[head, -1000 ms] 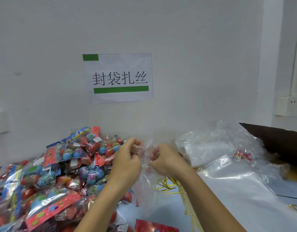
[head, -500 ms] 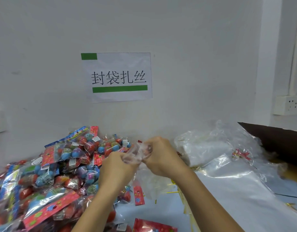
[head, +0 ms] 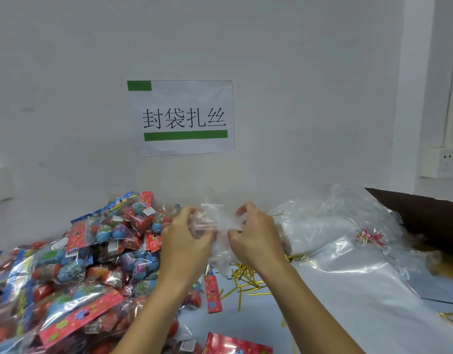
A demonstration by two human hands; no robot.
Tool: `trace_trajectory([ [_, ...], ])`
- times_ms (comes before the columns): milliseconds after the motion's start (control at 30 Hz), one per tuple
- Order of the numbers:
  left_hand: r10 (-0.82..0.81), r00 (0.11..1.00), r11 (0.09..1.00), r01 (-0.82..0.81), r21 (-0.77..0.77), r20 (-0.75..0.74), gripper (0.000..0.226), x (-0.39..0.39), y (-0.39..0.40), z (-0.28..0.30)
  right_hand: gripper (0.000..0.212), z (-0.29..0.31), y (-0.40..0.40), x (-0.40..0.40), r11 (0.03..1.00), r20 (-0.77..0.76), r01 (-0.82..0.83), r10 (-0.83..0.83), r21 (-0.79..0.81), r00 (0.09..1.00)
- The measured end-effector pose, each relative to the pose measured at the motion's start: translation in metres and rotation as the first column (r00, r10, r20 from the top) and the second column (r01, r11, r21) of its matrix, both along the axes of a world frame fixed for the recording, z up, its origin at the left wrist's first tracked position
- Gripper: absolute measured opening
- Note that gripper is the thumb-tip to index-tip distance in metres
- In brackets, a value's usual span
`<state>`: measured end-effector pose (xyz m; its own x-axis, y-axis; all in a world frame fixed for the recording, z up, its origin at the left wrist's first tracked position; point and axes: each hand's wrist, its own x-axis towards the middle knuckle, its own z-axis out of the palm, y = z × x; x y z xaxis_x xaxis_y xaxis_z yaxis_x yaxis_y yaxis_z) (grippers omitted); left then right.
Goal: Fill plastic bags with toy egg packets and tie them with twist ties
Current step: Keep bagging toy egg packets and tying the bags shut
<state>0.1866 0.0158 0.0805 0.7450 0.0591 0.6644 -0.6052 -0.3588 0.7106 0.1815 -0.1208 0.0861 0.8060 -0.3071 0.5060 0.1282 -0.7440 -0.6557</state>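
Note:
A clear plastic bag [head: 216,221] hangs above the table between my two hands. My left hand [head: 187,238] grips its left side with curled fingers, and my right hand [head: 253,236] pinches its right side. To the left lies a big heap of toy egg packets [head: 74,267] with red header cards and blue and red eggs. Gold twist ties [head: 243,279] lie scattered on the table just below my right wrist. One packet [head: 212,290] lies under the bag, partly hidden by my left forearm.
A stack of clear plastic bags [head: 332,226] spreads over the right of the table. A dark cardboard box edge [head: 424,213] stands at the far right. On the wall hang a paper sign [head: 180,117] and a socket [head: 441,162].
My hands have drawn apart a little and risen, spreading the bag's top, which was bunched between them half a second ago.

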Motion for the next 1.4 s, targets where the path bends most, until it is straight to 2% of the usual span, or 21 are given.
trace_trajectory([
  [67,-0.076,0.997,0.997,0.076,-0.03,-0.001,0.026,-0.004,-0.008,-0.002,0.026,-0.002,0.005,0.001,0.999,0.015,-0.052,0.052,0.005,0.999],
  [133,-0.061,0.998,0.996,0.06,-0.058,-0.003,0.026,-0.004,-0.011,-0.006,0.021,-0.005,0.01,0.001,0.998,0.034,-0.019,0.022,-0.061,0.999],
  [200,0.058,0.998,0.997,-0.059,-0.042,-0.025,0.027,-0.002,-0.009,-0.009,0.013,-0.004,0.008,-0.002,0.99,0.087,0.1,-0.092,-0.097,0.992],
  [267,0.226,0.971,0.974,-0.227,-0.008,-0.081,0.037,0.001,-0.003,-0.011,0.017,-0.003,0.0,-0.004,0.963,0.135,0.252,-0.238,-0.096,0.962],
  [333,0.335,0.933,0.942,-0.333,0.039,-0.132,0.043,0.003,0.003,-0.013,0.026,-0.004,-0.007,-0.004,0.952,0.155,0.299,-0.286,-0.068,0.946],
  [433,0.372,0.918,0.923,-0.352,0.154,-0.137,0.041,0.006,0.009,-0.015,0.031,-0.006,-0.01,-0.001,0.973,0.124,0.225,-0.218,-0.045,0.968],
  [533,0.312,0.946,0.917,-0.276,0.289,-0.086,0.045,0.008,0.009,-0.015,0.032,-0.006,-0.011,0.002,0.993,0.051,0.103,-0.1,-0.059,0.994],
  [600,0.225,0.973,0.935,-0.2,0.293,-0.056,0.049,0.008,0.007,-0.013,0.028,-0.004,-0.01,0.003,0.998,-0.001,-0.01,0.01,-0.061,1.0],
  [667,0.195,0.979,0.935,-0.166,0.312,-0.063,0.037,0.005,0.005,-0.013,0.024,-0.004,-0.006,0.004,0.992,-0.022,-0.102,0.1,-0.076,0.995],
  [767,0.345,0.938,0.851,-0.3,0.431,-0.029,0.019,0.002,0.005,-0.016,0.018,-0.008,-0.001,0.003,0.979,-0.071,-0.02,0.006,-0.203,0.997],
  [867,0.516,0.856,0.711,-0.441,0.548,0.018,0.018,-0.001,0.007,-0.015,0.018,-0.016,0.002,0.0,0.943,-0.093,0.154,-0.189,-0.293,0.978],
  [933,0.515,0.853,0.672,-0.464,0.578,0.086,0.025,0.001,0.009,-0.016,0.019,-0.019,0.005,0.0,0.943,-0.089,0.166,-0.2,-0.289,0.976],
  [1067,0.304,0.945,0.757,-0.316,0.572,0.119,0.055,0.01,0.014,-0.014,0.016,-0.015,-0.002,0.005,0.983,-0.161,0.021,-0.05,-0.18,0.986],
  [1167,0.166,0.972,0.761,-0.233,0.606,0.166,0.036,0.009,0.011,-0.008,0.023,-0.012,-0.008,0.008,0.987,-0.219,-0.158,0.156,0.008,0.963],
  [1233,0.209,0.962,0.732,-0.273,0.624,0.176,0.018,0.005,0.011,-0.005,0.036,-0.012,-0.011,0.007,0.944,-0.291,-0.32,0.327,0.073,0.899],
  [1267,0.275,0.946,0.724,-0.321,0.611,0.171,0.012,0.005,0.013,-0.005,0.042,-0.012,-0.013,0.007,0.932,-0.343,-0.361,0.351,0.036,0.871],
  [1333,0.447,0.883,0.705,-0.445,0.552,0.141,0.01,0.008,0.025,-0.004,0.044,-0.013,-0.021,0.008,0.943,-0.408,-0.305,0.229,-0.131,0.884],
  [1400,0.543,0.837,0.681,-0.488,0.546,0.07,0.013,0.015,0.041,-0.006,0.03,-0.011,-0.026,0.007,0.973,-0.331,-0.123,0.054,-0.194,0.942],
])
